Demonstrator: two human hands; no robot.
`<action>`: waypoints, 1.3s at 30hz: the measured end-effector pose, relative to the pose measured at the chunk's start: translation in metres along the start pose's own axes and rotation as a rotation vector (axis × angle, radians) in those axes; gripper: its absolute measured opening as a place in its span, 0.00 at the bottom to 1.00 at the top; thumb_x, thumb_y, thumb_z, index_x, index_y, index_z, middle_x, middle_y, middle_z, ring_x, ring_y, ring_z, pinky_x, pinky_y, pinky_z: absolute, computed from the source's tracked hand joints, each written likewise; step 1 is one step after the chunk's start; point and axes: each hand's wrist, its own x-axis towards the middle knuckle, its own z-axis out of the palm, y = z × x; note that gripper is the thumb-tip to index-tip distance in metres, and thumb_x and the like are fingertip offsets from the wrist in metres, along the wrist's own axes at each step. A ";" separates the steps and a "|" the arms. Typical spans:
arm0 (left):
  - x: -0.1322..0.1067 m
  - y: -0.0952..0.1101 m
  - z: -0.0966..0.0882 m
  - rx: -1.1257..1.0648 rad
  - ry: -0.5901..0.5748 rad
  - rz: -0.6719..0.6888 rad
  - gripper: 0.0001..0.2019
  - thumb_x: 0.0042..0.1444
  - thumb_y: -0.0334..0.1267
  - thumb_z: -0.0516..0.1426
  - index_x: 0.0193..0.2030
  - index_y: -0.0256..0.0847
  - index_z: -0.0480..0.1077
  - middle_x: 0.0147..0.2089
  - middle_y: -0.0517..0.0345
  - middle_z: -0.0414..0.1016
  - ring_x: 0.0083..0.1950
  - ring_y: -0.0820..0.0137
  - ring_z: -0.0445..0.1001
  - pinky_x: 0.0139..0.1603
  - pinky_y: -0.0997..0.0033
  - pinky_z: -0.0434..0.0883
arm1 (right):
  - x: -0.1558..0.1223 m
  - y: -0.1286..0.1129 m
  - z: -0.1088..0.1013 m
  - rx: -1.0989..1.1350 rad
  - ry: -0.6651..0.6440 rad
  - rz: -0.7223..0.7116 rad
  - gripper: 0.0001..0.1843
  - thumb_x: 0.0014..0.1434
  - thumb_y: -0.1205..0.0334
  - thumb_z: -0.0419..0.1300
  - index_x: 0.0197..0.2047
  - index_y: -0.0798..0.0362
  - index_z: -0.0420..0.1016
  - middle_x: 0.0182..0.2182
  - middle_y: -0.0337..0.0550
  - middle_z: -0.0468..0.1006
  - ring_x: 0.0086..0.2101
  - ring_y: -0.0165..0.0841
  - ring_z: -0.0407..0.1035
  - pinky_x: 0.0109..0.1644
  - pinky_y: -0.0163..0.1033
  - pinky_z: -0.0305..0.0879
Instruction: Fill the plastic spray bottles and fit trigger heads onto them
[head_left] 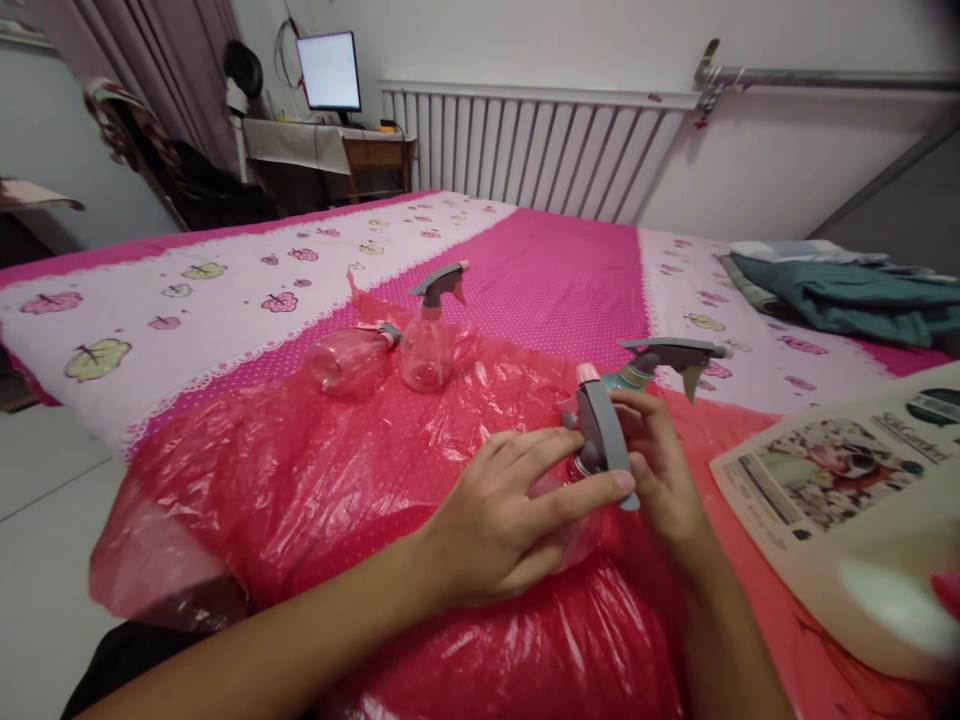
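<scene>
My two hands meet over a red plastic bag spread on the bed. My left hand reaches in from the left, fingers stretched along a grey spray-trigger head with a pink nozzle tip. My right hand is wrapped round the same sprayer from the right side; the bottle under it is mostly hidden. Just behind stands a teal-necked sprayer with a grey trigger. Farther left, one pink spray bottle stands upright and another pink bottle lies on its side.
The bed has a pink and white sheet with leaf prints. A printed cardboard box lies at the right. Folded green clothes sit at the far right. A desk with a monitor and a radiator stand behind.
</scene>
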 end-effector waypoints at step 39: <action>-0.001 0.001 0.001 -0.027 0.006 -0.018 0.20 0.69 0.34 0.52 0.66 0.44 0.65 0.67 0.44 0.74 0.59 0.58 0.75 0.60 0.53 0.70 | 0.003 0.005 0.002 0.087 0.007 0.018 0.37 0.51 0.31 0.74 0.58 0.37 0.76 0.52 0.40 0.75 0.50 0.38 0.73 0.59 0.41 0.74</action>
